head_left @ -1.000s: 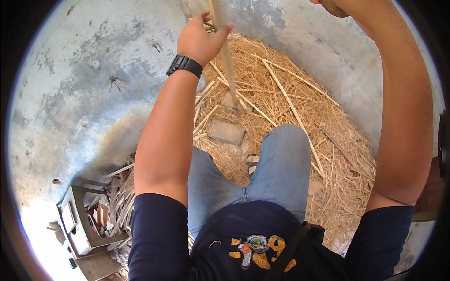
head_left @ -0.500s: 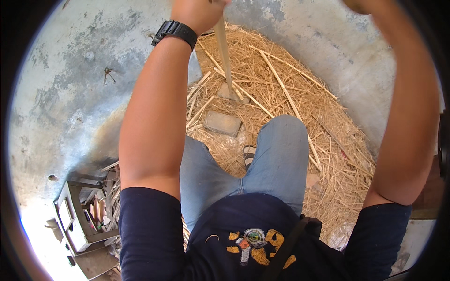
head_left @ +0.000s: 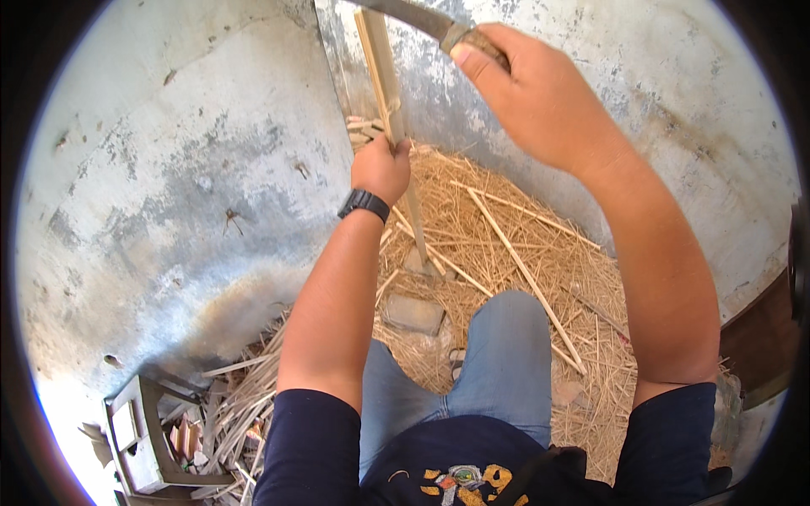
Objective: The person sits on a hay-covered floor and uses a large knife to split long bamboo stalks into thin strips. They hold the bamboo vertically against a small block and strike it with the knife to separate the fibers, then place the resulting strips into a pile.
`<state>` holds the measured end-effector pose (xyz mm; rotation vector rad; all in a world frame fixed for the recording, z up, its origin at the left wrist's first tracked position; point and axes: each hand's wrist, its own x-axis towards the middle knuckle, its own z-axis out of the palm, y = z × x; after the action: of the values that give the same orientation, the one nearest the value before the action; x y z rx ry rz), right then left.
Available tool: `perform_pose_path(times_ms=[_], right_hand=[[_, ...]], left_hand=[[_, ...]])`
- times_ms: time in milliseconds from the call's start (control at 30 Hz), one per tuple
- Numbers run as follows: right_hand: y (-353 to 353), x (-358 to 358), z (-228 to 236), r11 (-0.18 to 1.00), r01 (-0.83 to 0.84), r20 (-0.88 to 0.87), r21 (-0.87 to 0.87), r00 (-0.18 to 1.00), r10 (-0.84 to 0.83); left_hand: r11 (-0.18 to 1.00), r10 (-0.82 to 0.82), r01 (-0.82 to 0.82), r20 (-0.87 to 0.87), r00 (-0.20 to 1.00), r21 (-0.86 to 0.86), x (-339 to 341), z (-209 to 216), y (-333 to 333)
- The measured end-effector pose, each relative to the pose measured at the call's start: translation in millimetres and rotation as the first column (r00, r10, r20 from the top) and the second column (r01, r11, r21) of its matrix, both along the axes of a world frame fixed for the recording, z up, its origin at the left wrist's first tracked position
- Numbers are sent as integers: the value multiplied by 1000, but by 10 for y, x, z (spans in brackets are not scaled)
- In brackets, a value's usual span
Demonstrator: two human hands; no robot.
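Note:
My left hand (head_left: 382,169), with a black watch on its wrist, is wrapped round a long pale bamboo strip (head_left: 381,67). The strip stands nearly upright, its lower end down among the straw-like shavings near a flat block. Up at the right, my right hand (head_left: 540,93) is closed on the wooden handle of a machete (head_left: 413,14). Its dark, slightly curved blade points left across the strip's upper end, partly cut off by the picture's edge. Whether the blade touches the strip, I cannot tell.
Bamboo shavings (head_left: 540,253) with loose thin sticks cover the floor ahead. A flat block (head_left: 413,314) lies before my knees. At the lower left are a tipped wooden frame (head_left: 139,438) and a heap of split sticks (head_left: 253,388). Worn grey walls (head_left: 211,152) rise close around.
The view has tilted upward, so both hands now sit lower in the picture. My right hand has moved left toward the strip, and the machete has come into view.

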<state>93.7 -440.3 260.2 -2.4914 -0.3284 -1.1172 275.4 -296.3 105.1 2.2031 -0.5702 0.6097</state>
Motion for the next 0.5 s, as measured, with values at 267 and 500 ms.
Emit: perform_pose_path(times_ms=[267,500], right_hand=[[104,-155,13,997,2,-38,75,999,1],[362,-522,424,978,175,-142,115,977,-158]], left_hand=[[999,45,-46,-45,998,-23,-135,97,48],[996,92,-94,152,984,6,-185,379,111]])
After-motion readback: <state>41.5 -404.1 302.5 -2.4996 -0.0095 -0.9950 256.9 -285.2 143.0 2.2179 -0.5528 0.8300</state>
